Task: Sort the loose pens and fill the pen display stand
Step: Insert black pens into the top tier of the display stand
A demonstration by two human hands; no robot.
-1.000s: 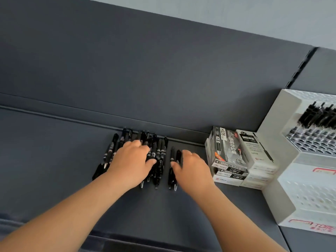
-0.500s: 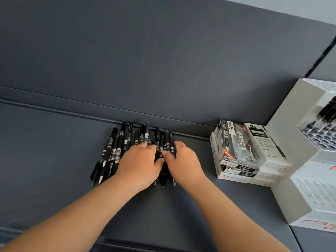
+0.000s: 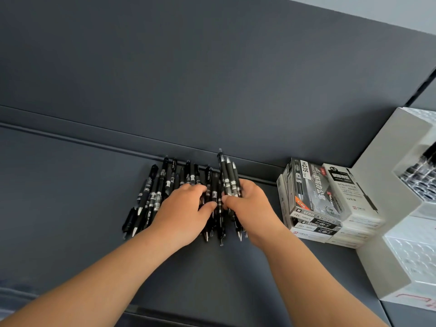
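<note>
Many loose black pens (image 3: 160,194) lie side by side on the dark grey shelf (image 3: 70,208), their far ends at the ledge along the back panel and their tips pointing toward the person. The leftmost few fan out at a slant. The left hand (image 3: 186,213) rests palm down on the middle of this pile, its fingers (image 3: 193,188) loosely bent and pressing on the pens, thumb stretched to the right. Just beside it, thumbs almost touching, the right hand (image 3: 252,208) grips a small bundle of pens (image 3: 227,175). Its fingers curl round the barrels, and the bundle's upper ends stand above the rest of the pile. Further right, near the hand but apart from it, is a stack of pen boxes (image 3: 313,197), dark ones beside white ones. At the far right stands the white pen display stand (image 3: 387,232), touching the boxes, with blurred dark pens in its upper tier.
</note>
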